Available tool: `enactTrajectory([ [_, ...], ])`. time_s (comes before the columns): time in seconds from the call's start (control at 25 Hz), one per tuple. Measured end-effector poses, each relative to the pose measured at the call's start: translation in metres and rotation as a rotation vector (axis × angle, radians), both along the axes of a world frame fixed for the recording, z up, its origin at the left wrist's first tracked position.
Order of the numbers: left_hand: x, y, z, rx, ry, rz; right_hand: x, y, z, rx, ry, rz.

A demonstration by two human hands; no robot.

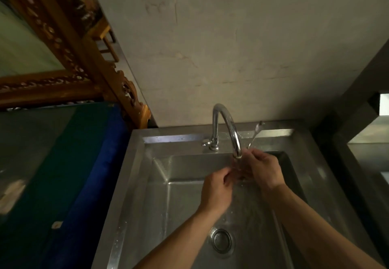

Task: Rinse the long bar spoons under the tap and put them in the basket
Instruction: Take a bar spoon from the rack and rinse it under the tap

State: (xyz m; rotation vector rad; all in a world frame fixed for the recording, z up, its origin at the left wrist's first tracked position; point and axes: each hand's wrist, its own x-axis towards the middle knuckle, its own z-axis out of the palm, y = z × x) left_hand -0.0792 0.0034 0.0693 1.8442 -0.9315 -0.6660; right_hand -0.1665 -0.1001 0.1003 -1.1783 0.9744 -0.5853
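Right hand [262,168] fingers curled round long thin silver bar spoon [255,133], handle sticking up past fingertips; left hand [216,191] pinching its lower end, under curved chrome tap [226,127] stream

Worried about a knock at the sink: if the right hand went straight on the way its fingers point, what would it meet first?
Probably the tap spout: the right hand, gripping the bar spoon, points up-left at it. Depth unclear.

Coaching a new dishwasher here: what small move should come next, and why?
Probably keep rubbing the long metal bar spoon under the curved chrome tap: the right hand grips it in the stream, the left hand works beside it, and no basket shows.
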Motion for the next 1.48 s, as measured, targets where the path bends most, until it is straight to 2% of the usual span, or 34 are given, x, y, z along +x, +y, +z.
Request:
enactTrajectory([
  [0.12,0.002,0.024,-0.022,0.047,0.091,-0.030,-0.007,-0.017,0.004,0.050,-0.051,-0.093],
  [0.24,0.006,0.023,-0.028,0.092,0.129,-0.019,-0.014,-0.027,0.001,0.001,-0.065,-0.123],
  [0.44,0.006,-0.023,-0.003,-0.021,0.166,-0.008,-0.021,-0.034,0.014,-0.044,-0.133,-0.211],
  [0.56,0.010,-0.018,-0.007,-0.029,0.208,-0.046,-0.030,-0.047,0.029,-0.062,-0.175,-0.268],
  [0.68,0.007,-0.007,-0.013,-0.003,0.263,-0.056,-0.031,-0.040,0.028,-0.080,-0.132,-0.253],
  [0.88,0.001,-0.006,-0.008,-0.017,0.110,-0.113,-0.033,-0.025,0.018,-0.022,-0.121,-0.223],
  [1.08,0.011,0.031,-0.015,0.044,0.381,-0.107,-0.027,-0.018,0.005,0.004,-0.098,-0.181],
  [1.16,0.015,0.037,-0.012,0.097,0.428,-0.084,-0.022,-0.011,-0.004,0.016,-0.089,-0.177],
  [1.24,0.019,0.036,-0.007,0.113,0.358,-0.064,-0.018,-0.007,-0.010,0.054,-0.103,-0.158],
  [1.4,0.025,0.032,0.002,0.218,0.004,-0.137,-0.013,0.006,-0.018,0.116,-0.115,-0.098],
  [1.48,0.023,0.034,0.003,0.250,-0.085,-0.169,-0.010,0.017,-0.021,0.154,-0.098,-0.045],
])
